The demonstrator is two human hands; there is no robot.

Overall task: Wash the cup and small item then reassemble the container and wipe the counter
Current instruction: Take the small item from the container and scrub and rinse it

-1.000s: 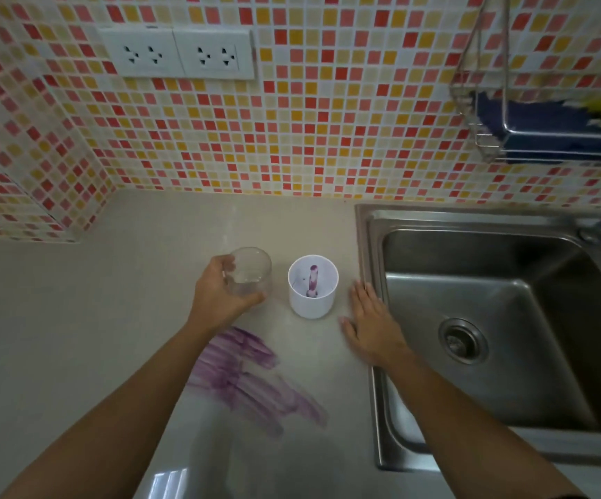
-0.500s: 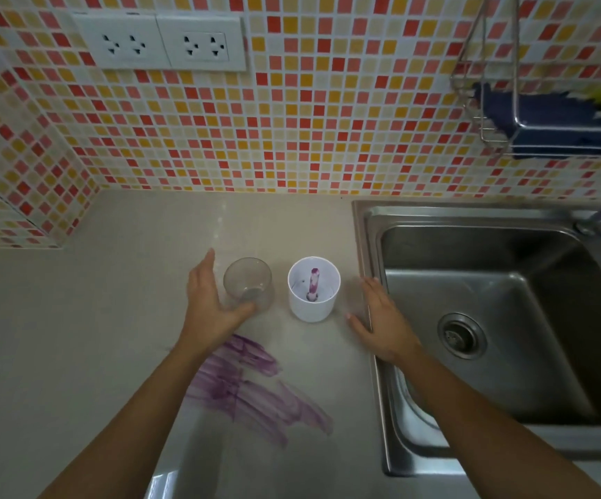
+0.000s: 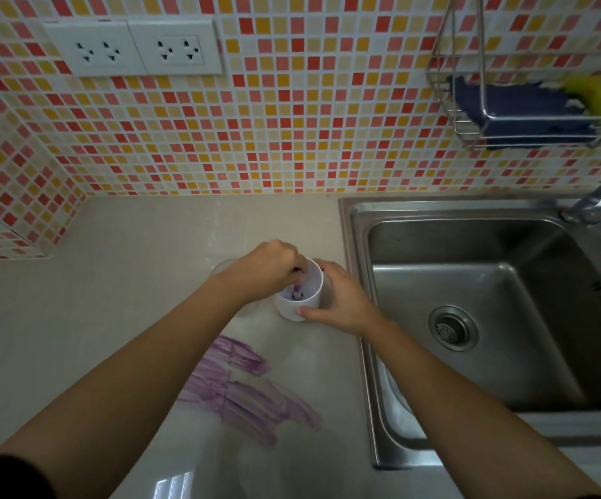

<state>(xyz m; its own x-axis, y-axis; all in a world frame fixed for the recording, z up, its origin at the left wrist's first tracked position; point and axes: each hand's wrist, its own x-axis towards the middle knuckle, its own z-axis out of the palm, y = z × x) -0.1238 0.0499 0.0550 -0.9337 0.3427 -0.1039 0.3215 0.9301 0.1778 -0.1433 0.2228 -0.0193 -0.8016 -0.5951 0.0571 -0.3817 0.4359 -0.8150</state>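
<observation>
A white cup [image 3: 311, 282] stands on the beige counter [image 3: 75, 336] just left of the sink. Inside it a small purple-stained item [image 3: 296, 292] stands upright. My left hand [image 3: 266, 271] reaches over the cup's rim, its fingertips pinched on the top of that item. My right hand [image 3: 338, 300] wraps the cup's right side, thumb on its front wall. A clear glass cup [image 3: 219, 270] sits behind my left hand, mostly hidden. Purple smears [image 3: 241, 387] streak the counter in front of the cup.
A steel sink [image 3: 472, 304] with a drain lies to the right, its tap [image 3: 594, 201] at the far right edge. A wire rack [image 3: 529, 113] on the tiled wall holds a dark blue cloth and a yellow sponge. Two sockets [image 3: 133, 48] sit upper left.
My left hand left the clear glass cup and moved right into the white cup, pinching the small item. My right hand rose from the counter and took hold of the white cup.
</observation>
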